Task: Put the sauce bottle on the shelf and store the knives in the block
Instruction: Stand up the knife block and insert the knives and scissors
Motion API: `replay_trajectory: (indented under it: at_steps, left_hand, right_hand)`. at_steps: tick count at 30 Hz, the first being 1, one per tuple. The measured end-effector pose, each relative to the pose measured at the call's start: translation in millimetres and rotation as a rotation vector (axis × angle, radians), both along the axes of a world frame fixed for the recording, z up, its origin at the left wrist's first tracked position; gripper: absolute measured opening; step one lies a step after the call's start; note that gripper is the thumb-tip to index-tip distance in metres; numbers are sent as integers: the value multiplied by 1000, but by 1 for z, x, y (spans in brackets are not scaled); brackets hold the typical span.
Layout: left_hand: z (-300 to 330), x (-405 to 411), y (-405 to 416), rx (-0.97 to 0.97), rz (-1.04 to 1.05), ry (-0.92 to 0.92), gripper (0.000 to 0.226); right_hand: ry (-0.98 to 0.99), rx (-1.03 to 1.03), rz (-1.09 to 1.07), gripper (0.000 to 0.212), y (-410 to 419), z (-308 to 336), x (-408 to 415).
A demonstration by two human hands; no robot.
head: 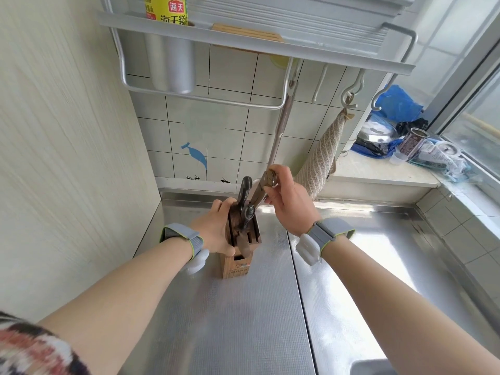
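Observation:
The wooden knife block [236, 267] stands on the steel counter near the back wall. My left hand [215, 230] grips the block's left side. A black-handled knife [244, 191] sticks up out of the block's top, and other dark handles sit beside it. My right hand [288, 201] holds the brown wooden handle of a knife [263, 186], tilted with its lower end at the block's top slots; its blade is hidden. The yellow-labelled sauce bottle [167, 10] stands on the metal wall shelf [243, 40] at the upper left.
A steel cup holder [173, 66] and hooks hang under the shelf. A mesh cloth [322, 161] hangs at the right of the block. The window ledge at far right carries a blue bag [397, 104], a pot lid and tins. A sink corner [373, 368] shows bottom right.

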State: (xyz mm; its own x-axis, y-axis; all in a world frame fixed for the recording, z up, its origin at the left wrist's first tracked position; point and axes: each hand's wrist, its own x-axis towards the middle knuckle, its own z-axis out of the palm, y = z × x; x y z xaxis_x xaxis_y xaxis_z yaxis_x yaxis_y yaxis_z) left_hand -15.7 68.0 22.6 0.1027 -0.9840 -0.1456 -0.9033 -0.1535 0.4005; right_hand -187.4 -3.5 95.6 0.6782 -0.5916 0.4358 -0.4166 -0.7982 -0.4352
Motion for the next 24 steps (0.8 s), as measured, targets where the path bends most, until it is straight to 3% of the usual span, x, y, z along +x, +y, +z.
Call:
replay_trajectory:
  at_steps: [10, 14, 20, 24]
  left_hand:
    - [-2, -9, -2, 52, 37, 8, 103]
    - [-1, -7, -4, 42, 33, 10, 102]
    - [2, -14, -11, -10, -25, 3, 80]
    - [-1, -15, -11, -59, -35, 109, 67]
  right_hand:
    - [13, 90, -60, 32, 5, -23, -5]
    - [24, 263, -150, 47, 9, -29, -12]
    - [337, 653, -252, 50, 15, -53, -23]
    - [440, 821, -256, 65, 17, -60, -13]
